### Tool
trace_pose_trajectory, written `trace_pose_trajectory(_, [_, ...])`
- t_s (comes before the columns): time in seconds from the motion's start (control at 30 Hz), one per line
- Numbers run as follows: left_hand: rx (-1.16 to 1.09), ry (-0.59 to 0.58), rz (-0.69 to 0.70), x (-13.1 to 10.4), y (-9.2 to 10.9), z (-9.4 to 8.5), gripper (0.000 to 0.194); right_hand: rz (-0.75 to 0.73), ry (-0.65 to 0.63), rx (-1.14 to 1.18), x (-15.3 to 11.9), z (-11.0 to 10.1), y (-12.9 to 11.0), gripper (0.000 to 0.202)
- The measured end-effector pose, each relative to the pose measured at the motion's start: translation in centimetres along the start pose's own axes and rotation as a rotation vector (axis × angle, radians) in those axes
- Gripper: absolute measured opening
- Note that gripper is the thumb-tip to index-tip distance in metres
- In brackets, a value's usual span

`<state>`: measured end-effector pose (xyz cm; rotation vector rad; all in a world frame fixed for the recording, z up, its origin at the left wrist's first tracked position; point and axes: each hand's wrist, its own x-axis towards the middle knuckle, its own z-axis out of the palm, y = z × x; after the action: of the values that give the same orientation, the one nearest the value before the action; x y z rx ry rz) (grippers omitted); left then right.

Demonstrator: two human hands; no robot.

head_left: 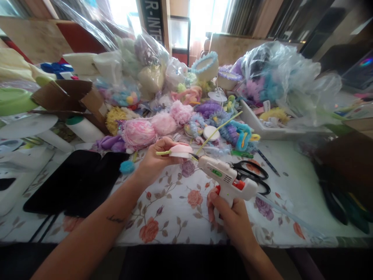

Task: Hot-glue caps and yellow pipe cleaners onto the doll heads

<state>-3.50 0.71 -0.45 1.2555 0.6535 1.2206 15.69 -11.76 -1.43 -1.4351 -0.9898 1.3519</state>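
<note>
My left hand (154, 157) grips a small round pale pink piece (181, 151) above the flowered cloth. A yellow-green stem (163, 153) sticks out on its left side, and a longer yellow-green stem (221, 127) slants up to the right behind it. My right hand (227, 212) is wrapped round the handle of a white glue gun (224, 177) with a red trigger. The gun's dark nozzle points left, at the right edge of the pink piece; whether they touch cannot be made out.
Black scissors (252, 171) lie behind the glue gun. Balls of pink yarn (140, 133) and other fluffy pieces are heaped at the back. A black flat case (62, 182) is at left, near a blue pompom (127, 167). A white tray (256, 126) stands at the right.
</note>
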Motion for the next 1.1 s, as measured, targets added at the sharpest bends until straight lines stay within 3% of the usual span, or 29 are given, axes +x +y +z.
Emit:
trace_pose_trajectory(0.63, [-0.113,0.024,-0.078,-0.1,0.3,0.0,0.028,0.018,0.024,0.047,-0.2,0.3,-0.7,0.034])
trace_pose_trajectory(0.87, [-0.094,0.084,-0.110,-0.2,1.1,0.3,0.023,0.012,-0.043,0.124,0.3,0.0,-0.5,0.031])
trace_pose_trajectory(0.97, [-0.116,0.186,-0.190,-0.1,1.3,-0.2,0.024,0.026,-0.042,0.100,0.3,-1.9,-0.5,0.034])
trace_pose_trajectory(1.1, [-0.148,0.313,-0.230,0.5,1.2,-0.4,0.029,-0.105,0.242,-0.077,0.5,-8.3,-1.2,0.038])
